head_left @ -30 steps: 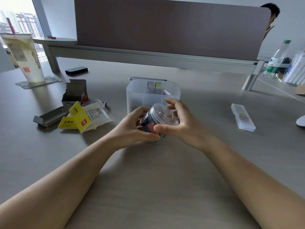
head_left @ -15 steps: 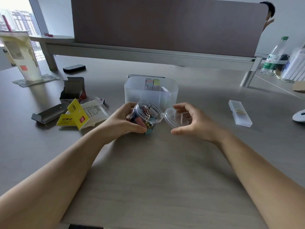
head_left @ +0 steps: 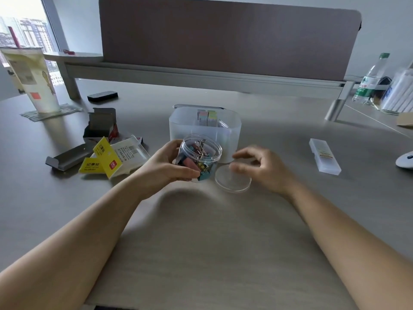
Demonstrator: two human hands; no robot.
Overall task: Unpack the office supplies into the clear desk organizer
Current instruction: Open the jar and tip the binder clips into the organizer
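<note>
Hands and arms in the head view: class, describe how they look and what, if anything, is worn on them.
Both forearms are bare from the frame's bottom edge to the wrists; no sleeve shows. The left hand and right hand wear no glove, and no ring, watch or bracelet is visible. The right hand's fingertips are motion-blurred, so fine detail there cannot be told.

Jar (head_left: 202, 156) before organizer (head_left: 232, 128); lid (head_left: 232, 181) right of jar.

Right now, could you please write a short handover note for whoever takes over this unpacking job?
Left hand grips the open jar of binder clips, tilted, in front of the clear organizer.
Right hand is empty, fingers loosely curled, above the jar's lid, which lies on the desk.
Done: lid off; sticky notes stand in the organizer.
Left: get the clips into the organizer; the small clear box on the right is unpacked yet.
</note>
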